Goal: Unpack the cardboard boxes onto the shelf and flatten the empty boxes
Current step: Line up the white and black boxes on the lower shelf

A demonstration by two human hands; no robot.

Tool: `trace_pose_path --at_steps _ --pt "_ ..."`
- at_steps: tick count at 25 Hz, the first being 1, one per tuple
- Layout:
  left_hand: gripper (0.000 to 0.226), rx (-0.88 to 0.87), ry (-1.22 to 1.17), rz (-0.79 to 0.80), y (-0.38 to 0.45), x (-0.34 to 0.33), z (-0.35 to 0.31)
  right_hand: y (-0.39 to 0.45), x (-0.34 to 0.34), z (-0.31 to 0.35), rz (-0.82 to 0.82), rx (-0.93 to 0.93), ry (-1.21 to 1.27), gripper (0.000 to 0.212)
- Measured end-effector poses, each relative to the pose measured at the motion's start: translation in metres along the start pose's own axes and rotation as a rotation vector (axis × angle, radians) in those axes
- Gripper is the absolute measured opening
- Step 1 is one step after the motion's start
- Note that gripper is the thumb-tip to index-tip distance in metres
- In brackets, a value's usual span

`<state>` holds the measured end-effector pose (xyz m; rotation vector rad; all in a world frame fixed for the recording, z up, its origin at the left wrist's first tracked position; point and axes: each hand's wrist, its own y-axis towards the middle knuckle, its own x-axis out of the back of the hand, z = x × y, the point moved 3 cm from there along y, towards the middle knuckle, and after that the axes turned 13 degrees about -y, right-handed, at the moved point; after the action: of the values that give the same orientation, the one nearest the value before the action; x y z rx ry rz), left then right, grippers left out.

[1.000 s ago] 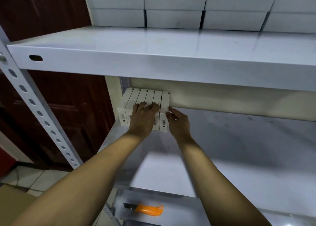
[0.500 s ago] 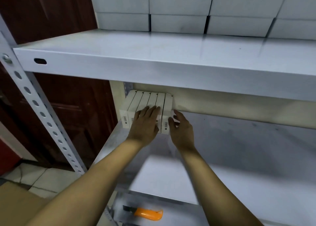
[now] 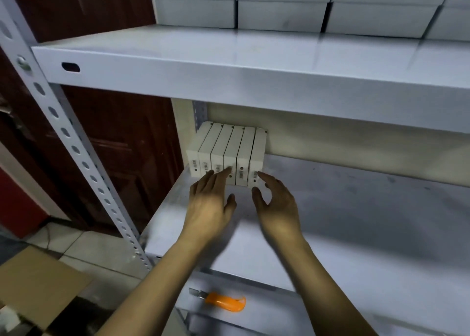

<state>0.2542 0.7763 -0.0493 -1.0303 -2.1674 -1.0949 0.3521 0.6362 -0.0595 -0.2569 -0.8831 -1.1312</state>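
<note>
Several slim white product boxes (image 3: 229,150) stand upright in a tight row at the back left corner of the middle grey shelf (image 3: 356,208), barcodes facing me. My left hand (image 3: 211,206) hovers just in front of the row, fingers spread, fingertips at the boxes' lower fronts. My right hand (image 3: 277,206) is open beside it, fingertips near the rightmost box. Neither hand holds anything. An open brown cardboard box (image 3: 38,292) lies on the floor at the lower left.
The upper shelf (image 3: 254,66) carries rows of larger white boxes (image 3: 279,15). An orange utility knife (image 3: 223,301) lies on the lower shelf. A perforated grey upright (image 3: 76,152) runs down the left, with a dark wooden door (image 3: 114,132) behind it.
Both hands have drawn back from the row of white boxes toward me and let go. The boxes stay standing in the corner.
</note>
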Motion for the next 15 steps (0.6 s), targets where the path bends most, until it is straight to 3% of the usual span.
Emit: trace_pose_path --at_steps 10,15 --pt "0.045 0.195 -0.161 -0.077 -0.057 0.041 0.006 -0.036 -0.022 0.036 0.040 0.163 -0.025 0.039" --pt "0.040 0.246 -0.201 -0.067 -0.087 0.059 0.013 -0.054 -0.029 0.055 0.089 0.156 0.017 0.037"
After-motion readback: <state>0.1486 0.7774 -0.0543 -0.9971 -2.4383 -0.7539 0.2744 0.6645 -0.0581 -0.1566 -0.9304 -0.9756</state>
